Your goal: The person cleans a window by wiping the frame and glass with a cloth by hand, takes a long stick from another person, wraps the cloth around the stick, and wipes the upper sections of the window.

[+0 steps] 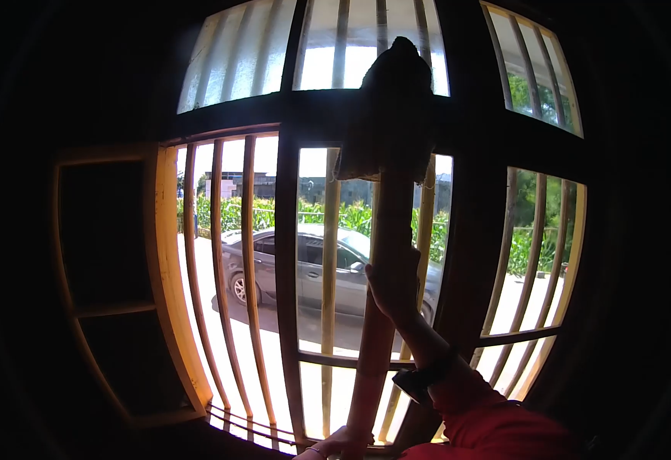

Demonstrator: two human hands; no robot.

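A thick pole (pixel 376 230) rises almost upright in front of the window. Its top end carries a dark, cloth-like head (pixel 397 107) with a ragged lower edge, seen mostly as a silhouette. My right hand (pixel 394 284) is closed around the pole at mid-height, its thumb on the left side. Lower down, at the bottom edge of the view, my left hand (pixel 339 442) grips the same pole and is partly cut off. A dark watch (pixel 419 381) and a red sleeve (pixel 496 418) are on my right arm. Whether the head touches the window cannot be made out.
Dark window frames (pixel 469 230) hold several panes, with upright bars (pixel 249 268) behind them. At the left a casement (pixel 155 284) stands swung inward. Outside are a grey car (pixel 320 272) and green plants (pixel 274 211). The surrounding room is very dark.
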